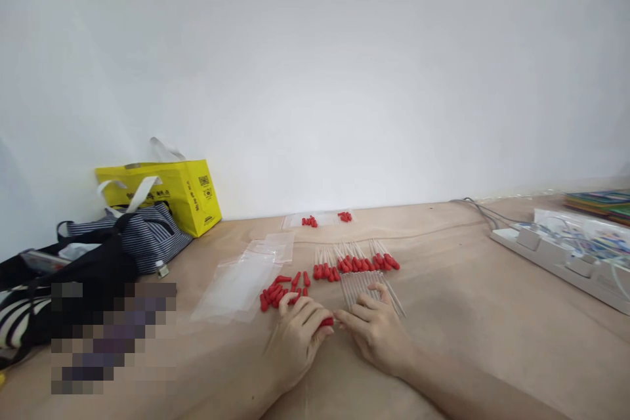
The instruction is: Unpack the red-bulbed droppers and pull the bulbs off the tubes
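Observation:
My left hand point(301, 340) is closed on a red rubber bulb point(326, 322), pinched between thumb and fingers. Facing it, my right hand point(378, 328) pinches what looks like the end of a thin clear dropper tube, mostly hidden by the fingers. Under and beyond the right hand lies a row of bare clear tubes point(355, 283). Loose red bulbs point(275, 294) are heaped just past my left hand. Several assembled droppers point(352, 262), red bulbs toward me, lie in bunches behind the tubes.
Clear plastic bags point(236, 289) lie flat on the left. Farther back, a bag point(325, 218) holds more red-bulbed pieces. A yellow carrier bag point(197, 200), striped bag point(157, 236) and black bag point(108, 275) stand left. At right is a white power strip point(551, 266) with cables.

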The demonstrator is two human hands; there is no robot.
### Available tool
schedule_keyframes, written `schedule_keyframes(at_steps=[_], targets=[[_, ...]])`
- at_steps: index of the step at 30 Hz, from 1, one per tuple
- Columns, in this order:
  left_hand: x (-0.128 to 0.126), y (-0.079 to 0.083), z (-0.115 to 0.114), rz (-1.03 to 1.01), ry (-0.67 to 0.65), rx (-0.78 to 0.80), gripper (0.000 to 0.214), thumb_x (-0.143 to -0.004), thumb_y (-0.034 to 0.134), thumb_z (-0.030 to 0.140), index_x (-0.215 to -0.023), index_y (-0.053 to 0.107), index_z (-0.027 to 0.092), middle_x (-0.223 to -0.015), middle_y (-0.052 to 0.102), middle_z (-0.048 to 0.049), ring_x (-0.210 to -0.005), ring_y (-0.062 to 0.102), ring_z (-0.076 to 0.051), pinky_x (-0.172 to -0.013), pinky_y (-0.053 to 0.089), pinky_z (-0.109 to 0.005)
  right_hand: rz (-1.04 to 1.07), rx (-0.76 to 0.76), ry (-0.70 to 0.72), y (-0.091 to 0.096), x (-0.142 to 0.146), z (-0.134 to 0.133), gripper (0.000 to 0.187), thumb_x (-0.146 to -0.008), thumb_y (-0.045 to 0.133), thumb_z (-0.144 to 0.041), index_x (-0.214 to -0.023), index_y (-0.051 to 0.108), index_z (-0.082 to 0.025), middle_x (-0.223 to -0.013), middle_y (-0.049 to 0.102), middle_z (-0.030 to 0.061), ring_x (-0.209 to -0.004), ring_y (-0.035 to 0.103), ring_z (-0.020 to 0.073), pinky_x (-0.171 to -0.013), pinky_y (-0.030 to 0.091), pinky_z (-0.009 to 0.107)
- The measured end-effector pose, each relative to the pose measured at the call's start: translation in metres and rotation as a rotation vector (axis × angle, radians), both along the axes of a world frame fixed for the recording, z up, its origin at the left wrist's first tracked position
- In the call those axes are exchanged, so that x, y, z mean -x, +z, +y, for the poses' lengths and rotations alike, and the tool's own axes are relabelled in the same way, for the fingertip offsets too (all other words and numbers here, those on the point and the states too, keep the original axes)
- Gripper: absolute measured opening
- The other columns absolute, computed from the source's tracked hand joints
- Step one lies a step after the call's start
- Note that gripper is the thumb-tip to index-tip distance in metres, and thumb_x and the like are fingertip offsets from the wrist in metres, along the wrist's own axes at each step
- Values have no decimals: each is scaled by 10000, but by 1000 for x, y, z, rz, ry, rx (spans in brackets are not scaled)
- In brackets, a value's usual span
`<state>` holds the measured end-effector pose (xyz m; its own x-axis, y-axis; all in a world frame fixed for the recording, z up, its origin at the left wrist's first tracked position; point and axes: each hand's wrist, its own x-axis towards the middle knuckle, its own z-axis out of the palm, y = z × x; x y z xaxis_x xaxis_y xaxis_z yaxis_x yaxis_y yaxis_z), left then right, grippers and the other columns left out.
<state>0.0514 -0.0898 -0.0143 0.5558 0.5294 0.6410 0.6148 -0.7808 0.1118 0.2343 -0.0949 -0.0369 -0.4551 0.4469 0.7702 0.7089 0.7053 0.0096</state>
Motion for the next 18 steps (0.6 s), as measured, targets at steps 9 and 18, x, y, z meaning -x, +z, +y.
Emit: schedule_keyframes(at_steps=[9, 18], targets=[[9, 2, -4, 69, 29, -87, 166, -816, 505, 241, -664, 567, 218, -607, 618, 50, -674, 529, -140, -806, 223, -360, -37, 41, 53, 4, -3, -4, 141, -756, 444, -143, -755, 565, -214, -527, 530, -37, -609, 407, 119, -789, 221, 357], [5, 6, -10, 100, 2, -82, 229, -835, 452, 206, -621, 536, 207, -570, 608, 47, -647, 516, -129, -787, 239, -353, -28, 59, 69, 4, -5, -8, 143, -756, 433, -163, -719, 561, -213, -511, 516, -35, -608, 412, 122, -778, 231, 353]])
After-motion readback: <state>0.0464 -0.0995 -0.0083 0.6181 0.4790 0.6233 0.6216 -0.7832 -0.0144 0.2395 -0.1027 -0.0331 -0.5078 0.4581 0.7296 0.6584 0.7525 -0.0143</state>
